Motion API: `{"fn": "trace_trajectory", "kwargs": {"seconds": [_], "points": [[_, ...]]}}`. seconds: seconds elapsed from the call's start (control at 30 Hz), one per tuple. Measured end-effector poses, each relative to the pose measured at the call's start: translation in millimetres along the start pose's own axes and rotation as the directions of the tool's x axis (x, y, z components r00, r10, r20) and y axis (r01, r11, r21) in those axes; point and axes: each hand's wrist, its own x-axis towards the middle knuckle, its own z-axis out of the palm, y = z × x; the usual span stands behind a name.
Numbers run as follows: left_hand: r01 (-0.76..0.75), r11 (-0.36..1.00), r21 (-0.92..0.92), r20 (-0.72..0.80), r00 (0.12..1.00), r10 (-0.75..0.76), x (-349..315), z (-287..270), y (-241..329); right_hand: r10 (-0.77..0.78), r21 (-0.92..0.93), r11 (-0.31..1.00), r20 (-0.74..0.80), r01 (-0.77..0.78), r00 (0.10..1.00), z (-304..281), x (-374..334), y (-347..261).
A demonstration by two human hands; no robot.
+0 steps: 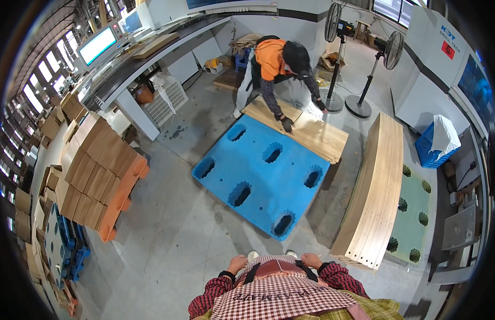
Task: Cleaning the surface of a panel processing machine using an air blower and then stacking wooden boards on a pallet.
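My left hand (237, 264) is curled closed at the left edge of my red-and-white checked apron (279, 298). My right hand (311, 260), also curled, is at the apron's other side. Whether either hand grips anything is hidden. Ahead of my feet lies a blue plastic pallet (258, 176) with several oval holes. Across its far edge rest wooden boards (317, 136). A co-worker in an orange vest (271, 58) bends over them, with one dark-gloved hand (286, 124) on the boards and the other near their far edge.
A long stack of wooden boards (372, 186) stands at the right, beside a green pallet (412, 224). Brown stacked panels (93, 176) sit on an orange pallet (122, 197) at the left. Two standing fans (359, 104) and a blue crate (431, 146) are farther back.
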Motion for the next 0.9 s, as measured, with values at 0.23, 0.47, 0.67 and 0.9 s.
{"fn": "trace_trajectory", "kwargs": {"seconds": [0.23, 0.47, 0.67, 0.9], "points": [[-0.019, 0.999, -0.048, 0.009, 1.0, 0.019, -5.2, 3.3, 5.7, -0.089, -0.099, 0.991, -0.021, 0.086, 0.996, -0.8, 2.6, 8.1], [-0.015, 1.0, -0.019, -0.01, 1.0, 0.015, -0.7, 3.4, -2.6, -0.094, -0.087, 0.992, 0.001, 0.094, 0.996, 0.8, 7.8, 16.7], [0.021, 0.996, -0.09, 0.022, 1.0, -0.02, 5.0, 2.5, -11.8, 0.004, -0.001, 1.0, 0.003, -0.004, 1.0, -1.0, -0.3, 5.1], [0.016, 1.0, -0.01, -0.005, 1.0, -0.017, 4.3, 5.7, -7.5, -0.14, -0.1, 0.985, -0.024, 0.137, 0.99, 0.2, 14.2, 29.4]]}}
